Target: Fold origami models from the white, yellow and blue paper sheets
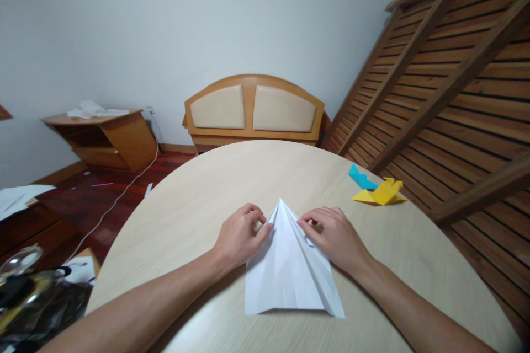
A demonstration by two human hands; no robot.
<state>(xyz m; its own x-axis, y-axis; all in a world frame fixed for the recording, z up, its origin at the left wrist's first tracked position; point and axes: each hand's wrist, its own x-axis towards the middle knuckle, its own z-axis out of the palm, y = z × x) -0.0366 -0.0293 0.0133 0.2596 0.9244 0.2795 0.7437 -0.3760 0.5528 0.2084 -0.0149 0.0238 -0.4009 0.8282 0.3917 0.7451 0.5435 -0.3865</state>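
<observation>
At the near edge of the table, dead centre: that's where everything's going on.
Left fingers: left hand (239, 236) is curled, fingertips bunched together and pressing down on the left flap of the white paper (290, 270), just below its point.
Right fingers: right hand (334, 236) mirrors it, fingertips close together and pinning the right flap. Neither hand lifts the sheet; both just hold it flat.
Paper: folded to a sharp point aimed at the far edge, wide end toward the person, lying flat on the round table (186, 215).
Risk, my guess: uneven pressure could slide one flap off the centre line, so the crease sets crooked and the point goes lopsided. The smooth top won't help grip.
Further out: yellow folded paper (381, 193) and blue folded paper (361, 178) near the right edge, well apart from the hands.
</observation>
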